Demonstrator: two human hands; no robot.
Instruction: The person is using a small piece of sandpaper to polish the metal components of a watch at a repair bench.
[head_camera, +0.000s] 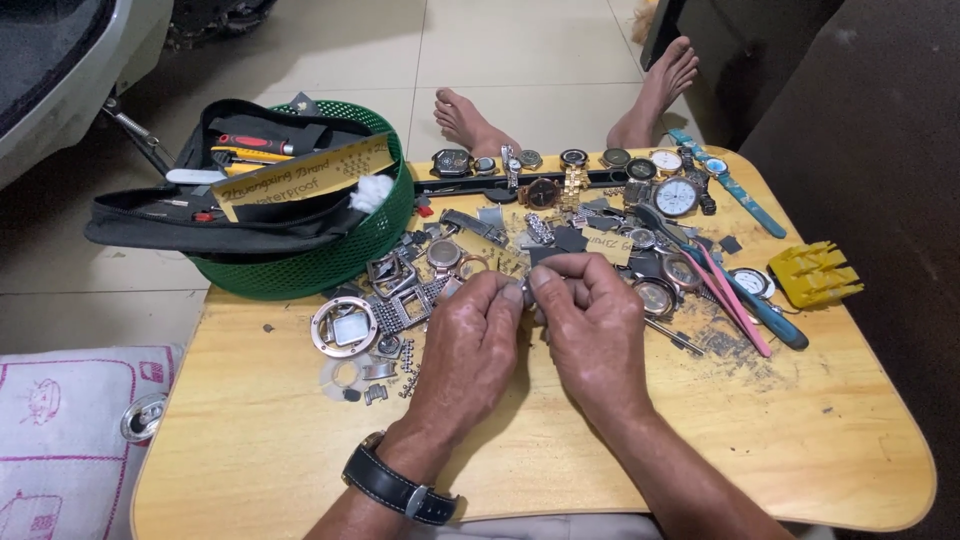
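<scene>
My left hand (472, 345) and my right hand (590, 325) meet above the middle of a low wooden table (260, 440). Their fingertips pinch a small metal watch part (527, 289) between them; its shape is mostly hidden by the fingers. A black strap watch sits on my left wrist (395, 490). Just left of my hands lie loose watch cases, among them a round silver case (343, 326), and bracelet links (405, 310). Behind my hands is a heap of watch parts (560, 235).
A green basket (330, 262) holding a black tool pouch (250, 215) stands at the table's back left. A row of watches (570, 165) lines the far edge. Pink tweezers (735, 300), a blue tool (770, 315) and a yellow holder (815, 272) lie right. Bare feet (470, 120) rest beyond.
</scene>
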